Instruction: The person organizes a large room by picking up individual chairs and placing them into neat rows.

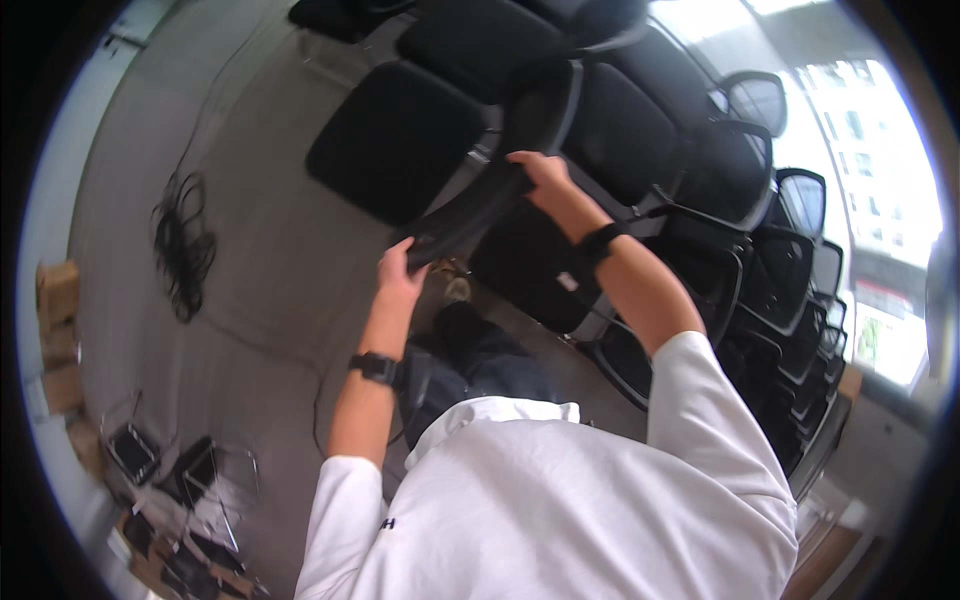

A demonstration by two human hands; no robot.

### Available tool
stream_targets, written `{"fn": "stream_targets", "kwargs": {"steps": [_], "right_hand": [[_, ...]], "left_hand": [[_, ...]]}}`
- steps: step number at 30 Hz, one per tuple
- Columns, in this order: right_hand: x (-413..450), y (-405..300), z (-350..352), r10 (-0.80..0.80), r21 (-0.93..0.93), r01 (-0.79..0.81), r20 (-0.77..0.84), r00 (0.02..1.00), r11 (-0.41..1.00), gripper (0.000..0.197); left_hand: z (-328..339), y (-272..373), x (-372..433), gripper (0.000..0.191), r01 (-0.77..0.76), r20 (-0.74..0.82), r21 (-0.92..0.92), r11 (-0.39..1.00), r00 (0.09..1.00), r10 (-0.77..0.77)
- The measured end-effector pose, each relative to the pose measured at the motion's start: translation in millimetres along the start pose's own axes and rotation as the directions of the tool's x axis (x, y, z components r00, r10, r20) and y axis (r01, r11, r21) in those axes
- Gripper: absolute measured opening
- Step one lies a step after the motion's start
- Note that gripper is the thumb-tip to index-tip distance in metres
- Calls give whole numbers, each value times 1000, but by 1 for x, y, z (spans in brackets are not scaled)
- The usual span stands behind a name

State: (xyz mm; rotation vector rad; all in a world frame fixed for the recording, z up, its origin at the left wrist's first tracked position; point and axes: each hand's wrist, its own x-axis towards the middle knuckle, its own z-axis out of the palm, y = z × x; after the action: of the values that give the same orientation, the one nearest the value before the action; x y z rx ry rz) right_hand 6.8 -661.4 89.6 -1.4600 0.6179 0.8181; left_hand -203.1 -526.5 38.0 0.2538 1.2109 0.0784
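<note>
My left hand (401, 271) is closed around the near left end of a curved black chair backrest (469, 214). Toward the other end of the same backrest, my right hand (546, 178) grips its edge, thumb and fingers bent over it. A square black padded seat (397, 142) shows just beyond the backrest, apparently of the same chair; its legs are mostly hidden. Below my right forearm sits another black seat (532, 266) with a small pale label on it. One of my shoes (457, 289) is on the floor beneath the backrest.
Rows of black mesh-backed chairs (724, 172) stand close together on the right, by bright windows. A tangled black cable (184, 247) lies on the grey floor at left, with a strand running toward my legs. Cardboard boxes (58, 292) and metal-framed chairs (214, 472) are at the left edge.
</note>
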Motion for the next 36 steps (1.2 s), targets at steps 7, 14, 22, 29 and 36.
{"fn": "stream_targets", "kwargs": {"steps": [7, 14, 22, 29, 36], "right_hand": [[24, -10, -22, -62, -23, 60, -84, 995, 998, 29], [5, -6, -47, -112, -40, 110, -43, 993, 993, 27], [-84, 81, -53, 1, 82, -24, 270, 963, 996, 33], [-13, 70, -59, -170, 133, 194, -172, 970, 972, 38], [-10, 77, -15, -378, -27, 402, -402, 834, 915, 27]], "left_hand": [[25, -35, -1, 18, -1, -78, -11, 1000, 997, 0], [25, -71, -14, 19, 23, 101, 18, 1000, 995, -25], [-22, -45, 6, 39, 303, 543, 38, 952, 794, -274], [-177, 18, 15, 46, 92, 265, 545, 833, 924, -276], [-326, 113, -29, 27, 135, -186, 957, 258, 965, 184]]}}
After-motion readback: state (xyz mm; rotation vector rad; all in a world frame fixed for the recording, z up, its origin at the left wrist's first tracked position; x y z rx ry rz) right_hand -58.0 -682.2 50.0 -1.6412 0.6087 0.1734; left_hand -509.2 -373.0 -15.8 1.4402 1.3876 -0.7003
